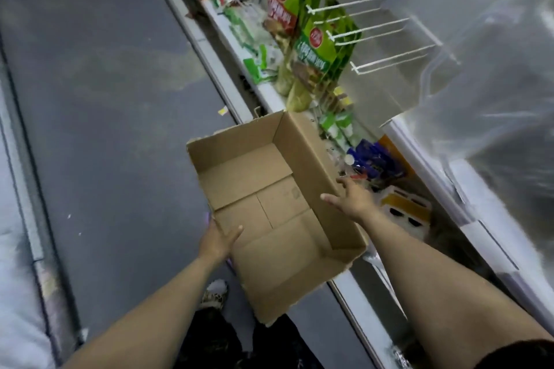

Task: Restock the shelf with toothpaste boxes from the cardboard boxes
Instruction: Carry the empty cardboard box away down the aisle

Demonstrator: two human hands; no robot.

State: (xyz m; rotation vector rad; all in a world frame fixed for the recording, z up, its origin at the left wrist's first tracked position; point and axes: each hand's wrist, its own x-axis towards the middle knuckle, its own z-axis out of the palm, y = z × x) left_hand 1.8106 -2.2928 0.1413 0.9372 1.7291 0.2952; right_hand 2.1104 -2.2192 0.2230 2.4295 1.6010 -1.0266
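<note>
Tilting beside the shelf, an empty box is gripped at its left wall by the left hand, thumb inside. The right hand is spread open by the right wall, holding nothing. Emptying seems done; setting it aside is called for next.

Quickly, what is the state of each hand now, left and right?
Left hand: grips the edge of the empty cardboard box.
Right hand: open, fingers spread, holding nothing; whether it touches the box cannot be told.
</note>
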